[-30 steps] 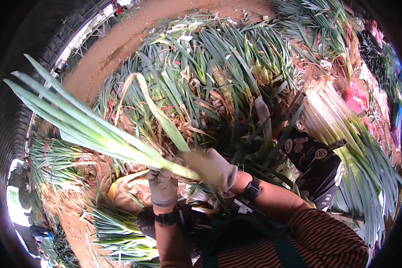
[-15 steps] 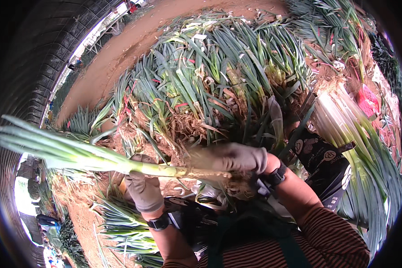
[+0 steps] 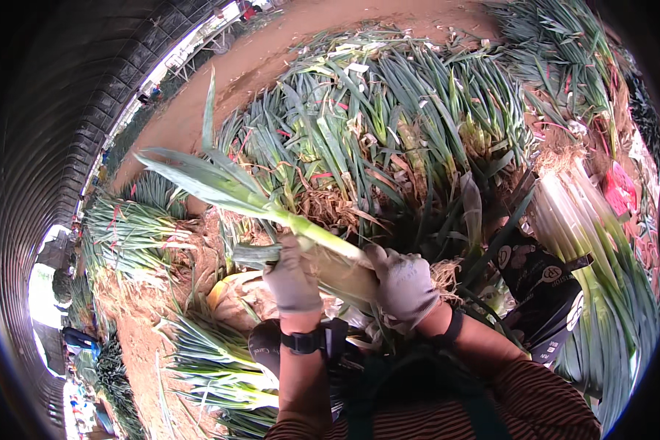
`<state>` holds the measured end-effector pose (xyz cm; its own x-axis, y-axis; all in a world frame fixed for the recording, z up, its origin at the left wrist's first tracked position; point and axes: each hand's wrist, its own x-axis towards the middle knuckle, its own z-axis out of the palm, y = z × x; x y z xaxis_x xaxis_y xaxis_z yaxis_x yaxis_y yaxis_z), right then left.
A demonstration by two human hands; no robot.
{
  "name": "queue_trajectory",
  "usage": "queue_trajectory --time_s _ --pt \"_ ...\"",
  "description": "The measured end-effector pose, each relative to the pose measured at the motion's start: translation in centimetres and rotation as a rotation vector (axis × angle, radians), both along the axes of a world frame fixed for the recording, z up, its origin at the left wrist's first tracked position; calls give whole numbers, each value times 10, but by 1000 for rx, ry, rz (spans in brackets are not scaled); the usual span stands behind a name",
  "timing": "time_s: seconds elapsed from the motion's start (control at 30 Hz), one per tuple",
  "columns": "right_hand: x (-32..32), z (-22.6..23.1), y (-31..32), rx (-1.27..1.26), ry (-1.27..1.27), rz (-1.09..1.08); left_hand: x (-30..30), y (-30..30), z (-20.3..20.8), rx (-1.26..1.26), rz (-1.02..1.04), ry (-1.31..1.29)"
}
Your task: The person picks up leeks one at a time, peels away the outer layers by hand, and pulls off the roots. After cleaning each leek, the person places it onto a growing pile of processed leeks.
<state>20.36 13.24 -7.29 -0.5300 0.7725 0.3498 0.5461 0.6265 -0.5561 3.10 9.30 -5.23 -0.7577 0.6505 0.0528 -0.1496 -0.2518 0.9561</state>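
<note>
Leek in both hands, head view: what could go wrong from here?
1. The left hand and right hand grip only the pale lower stalk of the leek, near its root end. The long green leaves stick out unsupported to the upper left, so they may bend or snap.
2. Both hands wear gloves, and loose outer leaf skin hangs under the stalk, so the grip may slip.
3. The leek pile lies close ahead, so the swinging leaves could snag in it.
</note>
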Motion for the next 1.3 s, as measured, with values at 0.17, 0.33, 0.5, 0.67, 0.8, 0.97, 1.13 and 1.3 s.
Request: queue_trajectory --time_s 0.17,0.33,0.5,0.67,0.8,0.97,1.13,1.3 --pt "9 -16 17 160 -108 -174 59 -41 -35 5 -502 374" --pt "27 1 35 173 102 -140 60 -79 -39 -593 -555 243" --pt "32 3 25 149 36 -20 0 -32 1 -244 -138 284" --pt "21 -8 12 391 117 -55 -18 3 15 -176 -65 359" --pt "21 -7 13 467 134 -107 -13 -2 19 -219 127 986" --pt "16 -15 14 217 264 -113 43 -17 34 -10 -141 1842" --pt "18 -25 17 -238 461 66 103 -63 -4 252 -799 1502" --pt "25 -29 21 -288 628 180 53 -60 14 -337 -243 824"
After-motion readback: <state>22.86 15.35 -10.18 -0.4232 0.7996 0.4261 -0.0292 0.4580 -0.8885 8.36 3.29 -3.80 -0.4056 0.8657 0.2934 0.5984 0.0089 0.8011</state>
